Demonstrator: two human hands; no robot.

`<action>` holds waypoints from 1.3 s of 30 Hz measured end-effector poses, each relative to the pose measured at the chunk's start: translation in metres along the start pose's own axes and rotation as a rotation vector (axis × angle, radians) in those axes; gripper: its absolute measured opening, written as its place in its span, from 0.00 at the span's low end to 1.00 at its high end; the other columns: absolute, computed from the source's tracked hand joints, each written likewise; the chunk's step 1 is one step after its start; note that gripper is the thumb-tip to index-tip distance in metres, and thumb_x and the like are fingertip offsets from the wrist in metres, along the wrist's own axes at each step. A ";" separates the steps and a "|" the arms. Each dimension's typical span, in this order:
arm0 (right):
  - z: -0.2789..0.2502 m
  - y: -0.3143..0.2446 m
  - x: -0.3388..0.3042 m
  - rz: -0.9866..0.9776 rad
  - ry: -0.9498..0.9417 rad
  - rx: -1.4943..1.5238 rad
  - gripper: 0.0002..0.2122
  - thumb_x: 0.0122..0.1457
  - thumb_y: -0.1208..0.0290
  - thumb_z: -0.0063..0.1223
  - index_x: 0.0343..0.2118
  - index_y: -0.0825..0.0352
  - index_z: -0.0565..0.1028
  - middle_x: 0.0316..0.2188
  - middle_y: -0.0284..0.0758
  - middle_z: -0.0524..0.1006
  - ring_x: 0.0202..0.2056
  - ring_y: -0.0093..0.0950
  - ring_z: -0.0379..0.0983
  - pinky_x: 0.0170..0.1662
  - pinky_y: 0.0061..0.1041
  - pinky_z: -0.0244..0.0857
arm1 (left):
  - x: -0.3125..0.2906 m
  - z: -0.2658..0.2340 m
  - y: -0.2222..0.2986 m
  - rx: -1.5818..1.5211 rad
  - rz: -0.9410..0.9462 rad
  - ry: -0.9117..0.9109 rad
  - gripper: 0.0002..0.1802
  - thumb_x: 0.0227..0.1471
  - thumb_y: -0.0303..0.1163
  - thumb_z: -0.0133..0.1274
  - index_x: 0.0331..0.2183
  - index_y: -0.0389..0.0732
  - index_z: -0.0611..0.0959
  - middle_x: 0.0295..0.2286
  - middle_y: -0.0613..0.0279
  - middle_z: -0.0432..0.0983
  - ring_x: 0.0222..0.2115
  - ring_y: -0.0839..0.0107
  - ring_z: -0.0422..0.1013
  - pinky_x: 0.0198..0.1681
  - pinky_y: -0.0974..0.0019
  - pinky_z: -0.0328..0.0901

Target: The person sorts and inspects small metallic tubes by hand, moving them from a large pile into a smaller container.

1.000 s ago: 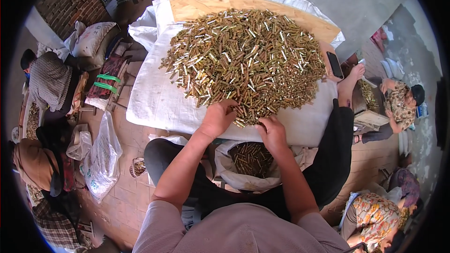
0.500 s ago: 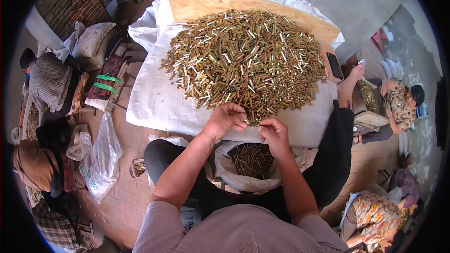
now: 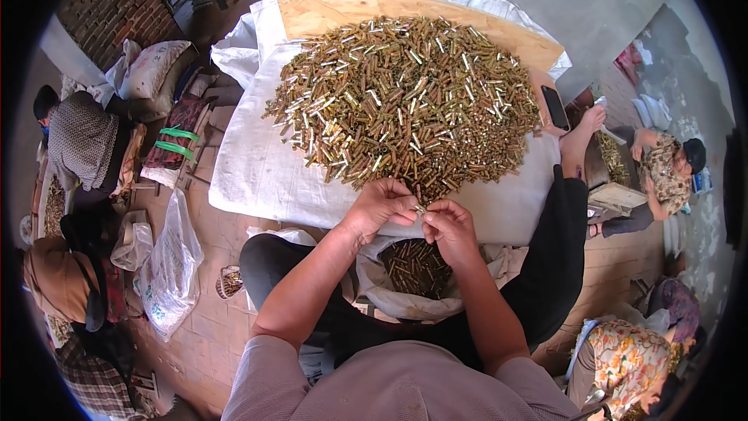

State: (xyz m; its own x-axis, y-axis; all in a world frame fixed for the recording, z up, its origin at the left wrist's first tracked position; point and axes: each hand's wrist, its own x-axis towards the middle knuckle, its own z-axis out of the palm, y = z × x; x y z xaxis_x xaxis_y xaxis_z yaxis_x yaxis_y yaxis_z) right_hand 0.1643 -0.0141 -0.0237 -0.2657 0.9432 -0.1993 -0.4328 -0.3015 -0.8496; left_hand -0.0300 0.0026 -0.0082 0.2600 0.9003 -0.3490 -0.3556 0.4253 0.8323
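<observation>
Both hands have come back from the heap since a second ago: then my fingers were pushed into its near edge, now they meet just in front of it, above the sack.

Before me lies a white cloth (image 3: 257, 171) on a wooden board (image 3: 335, 12), and on it a wide heap of small brass tubes (image 3: 405, 101), touching nothing else but the cloth. Between my knees stands an open white sack (image 3: 389, 296), partly filled with the same tubes. My left hand (image 3: 380, 206) and my right hand (image 3: 450, 228) are nearly touching. Their fingertips are closed on one small brass tube (image 3: 421, 209), pinched between both hands, just beside the near edge of the heap.
</observation>
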 end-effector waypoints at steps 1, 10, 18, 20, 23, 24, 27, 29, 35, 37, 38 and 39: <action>0.000 0.001 0.000 0.001 0.000 0.000 0.02 0.56 0.81 0.56 0.31 0.69 0.74 0.21 0.31 0.74 0.20 0.19 0.69 0.21 0.18 0.63 | 0.000 0.000 0.000 -0.005 -0.003 0.002 0.09 0.53 0.25 0.60 0.35 0.32 0.78 0.28 0.58 0.77 0.27 0.69 0.78 0.32 0.69 0.77; -0.006 0.007 -0.002 -0.172 -0.031 -0.281 0.02 0.60 0.78 0.55 0.34 0.70 0.76 0.21 0.31 0.75 0.21 0.19 0.70 0.24 0.19 0.65 | -0.001 0.001 -0.001 0.073 0.032 0.033 0.08 0.53 0.25 0.61 0.33 0.33 0.78 0.28 0.58 0.78 0.26 0.69 0.79 0.30 0.70 0.76; -0.017 0.007 -0.001 -0.046 -0.142 0.080 0.04 0.60 0.74 0.57 0.36 0.68 0.77 0.24 0.32 0.76 0.22 0.22 0.70 0.24 0.21 0.64 | -0.003 0.010 -0.009 -0.161 -0.015 -0.060 0.08 0.52 0.27 0.61 0.33 0.36 0.78 0.27 0.59 0.78 0.27 0.69 0.79 0.30 0.67 0.77; -0.020 0.011 0.001 -0.053 -0.140 0.087 0.04 0.60 0.74 0.57 0.36 0.68 0.77 0.23 0.32 0.76 0.22 0.22 0.70 0.23 0.21 0.64 | -0.004 0.013 -0.011 -0.217 -0.026 -0.076 0.09 0.52 0.27 0.61 0.33 0.37 0.77 0.27 0.59 0.79 0.27 0.69 0.79 0.30 0.67 0.77; -0.021 0.011 0.002 -0.064 -0.124 0.093 0.04 0.60 0.73 0.57 0.35 0.68 0.77 0.23 0.32 0.75 0.21 0.22 0.69 0.23 0.20 0.63 | -0.004 0.013 -0.012 -0.250 -0.018 -0.078 0.10 0.52 0.28 0.62 0.34 0.37 0.77 0.27 0.59 0.78 0.27 0.69 0.79 0.31 0.66 0.77; -0.020 0.009 0.002 -0.068 -0.109 0.093 0.04 0.60 0.74 0.57 0.35 0.68 0.77 0.23 0.32 0.75 0.20 0.22 0.69 0.22 0.20 0.63 | -0.004 0.013 -0.010 -0.180 -0.021 -0.064 0.10 0.53 0.29 0.62 0.34 0.37 0.78 0.27 0.60 0.79 0.27 0.70 0.78 0.31 0.67 0.76; -0.026 -0.005 -0.002 -0.022 -0.123 -0.035 0.04 0.60 0.75 0.56 0.34 0.69 0.77 0.22 0.31 0.75 0.20 0.20 0.69 0.23 0.18 0.61 | 0.002 0.001 0.002 0.064 0.026 -0.019 0.09 0.54 0.30 0.61 0.34 0.36 0.80 0.27 0.63 0.79 0.25 0.73 0.77 0.28 0.69 0.74; -0.031 -0.019 -0.006 0.095 -0.218 -0.226 0.04 0.60 0.74 0.57 0.33 0.69 0.77 0.21 0.30 0.75 0.20 0.19 0.69 0.23 0.17 0.61 | 0.007 -0.022 0.001 0.472 0.241 0.061 0.08 0.52 0.30 0.61 0.33 0.36 0.83 0.27 0.59 0.80 0.22 0.71 0.74 0.26 0.67 0.69; -0.042 -0.004 0.004 -0.119 -0.179 -0.820 0.06 0.56 0.73 0.60 0.32 0.70 0.78 0.21 0.29 0.76 0.22 0.19 0.70 0.26 0.23 0.65 | 0.012 -0.037 -0.009 1.289 0.716 0.120 0.08 0.43 0.24 0.57 0.31 0.42 0.83 0.28 0.48 0.77 0.29 0.51 0.75 0.32 0.55 0.70; -0.034 0.002 0.006 -0.355 -0.049 -0.998 0.05 0.53 0.76 0.59 0.32 0.69 0.78 0.23 0.35 0.77 0.24 0.27 0.73 0.30 0.29 0.68 | 0.008 -0.029 -0.015 1.387 0.614 0.160 0.08 0.44 0.25 0.55 0.31 0.42 0.83 0.29 0.49 0.77 0.30 0.51 0.76 0.33 0.54 0.71; -0.030 0.005 0.007 -0.356 -0.050 -0.998 0.05 0.53 0.76 0.59 0.32 0.69 0.78 0.23 0.35 0.77 0.24 0.27 0.73 0.30 0.29 0.68 | 0.006 -0.024 -0.015 1.482 0.511 0.202 0.07 0.46 0.26 0.53 0.31 0.42 0.82 0.31 0.50 0.76 0.32 0.51 0.76 0.34 0.53 0.72; -0.027 0.009 0.009 -0.445 -0.036 -1.102 0.04 0.52 0.77 0.58 0.32 0.68 0.78 0.24 0.38 0.76 0.26 0.32 0.74 0.31 0.31 0.68 | 0.007 -0.022 -0.019 1.482 0.512 0.203 0.07 0.46 0.26 0.53 0.31 0.42 0.82 0.31 0.50 0.76 0.32 0.51 0.76 0.34 0.53 0.72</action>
State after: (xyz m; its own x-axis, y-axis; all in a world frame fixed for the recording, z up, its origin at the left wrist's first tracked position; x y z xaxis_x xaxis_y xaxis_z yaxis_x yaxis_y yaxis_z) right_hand 0.1812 -0.0044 -0.0459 -0.3116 0.9247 0.2186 0.4761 0.3510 -0.8063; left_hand -0.0411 0.0027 -0.0352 0.2299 0.9629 0.1414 0.8244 -0.2699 0.4976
